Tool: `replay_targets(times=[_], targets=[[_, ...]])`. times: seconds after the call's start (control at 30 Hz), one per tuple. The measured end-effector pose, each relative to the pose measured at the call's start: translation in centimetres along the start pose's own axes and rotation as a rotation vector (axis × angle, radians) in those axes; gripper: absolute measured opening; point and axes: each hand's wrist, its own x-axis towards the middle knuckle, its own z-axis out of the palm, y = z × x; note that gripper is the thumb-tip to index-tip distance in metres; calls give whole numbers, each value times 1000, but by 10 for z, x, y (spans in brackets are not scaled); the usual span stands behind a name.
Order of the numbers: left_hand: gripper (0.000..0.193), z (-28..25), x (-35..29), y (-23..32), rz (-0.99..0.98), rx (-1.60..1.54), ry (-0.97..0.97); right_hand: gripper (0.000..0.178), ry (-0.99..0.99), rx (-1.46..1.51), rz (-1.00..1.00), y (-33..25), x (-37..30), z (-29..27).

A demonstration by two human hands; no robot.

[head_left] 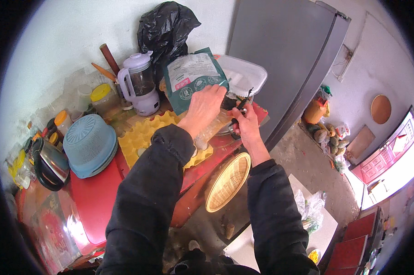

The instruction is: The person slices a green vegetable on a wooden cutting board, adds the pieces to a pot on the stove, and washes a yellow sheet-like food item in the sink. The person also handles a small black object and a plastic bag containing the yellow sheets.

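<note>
My left hand is closed on the right edge of a green pouch with a white and green printed front. The pouch is tilted up over the back of the red table. Just to the right, my right hand is wrapped round black-handled scissors, whose upper end points up beside the pouch. The fingers partly hide them. Under my left hand lies a yellow egg tray, with a clear plastic container partly covered by the hand.
A blender, a blue basket, a kettle and several jars stand on the left. A clear plastic tub sits behind my right hand, near a grey fridge. A wicker basket is below the table edge.
</note>
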Motion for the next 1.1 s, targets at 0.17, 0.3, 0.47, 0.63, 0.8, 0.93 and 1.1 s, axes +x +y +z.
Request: replay_targets(times=[0.17,0.3,0.47,0.63,0.8,0.93,1.1], targets=[[49,-9,-19,-25,-131,224,90,23,5,85,41,-7,-10,6],[28,2,-25,-41,-171,251,-155,22,10,119,32,-5,-11,8],[10,10,-14,-12,82,170,-28,25,32,-13,-25,1,-1,25],[14,1,-14,0,59,135,-104,26,-22,-178,28,-11,4,11],[24,-20,-27,2,-53,-95,-91,23,-62,-22,112,-24,-59,-38],[26,-54,-49,38,-325,-256,-169,21,-116,-44,173,-21,-153,-76],[29,-53,-130,185,-832,-1231,-709,19,-95,-254,323,9,-264,-112]])
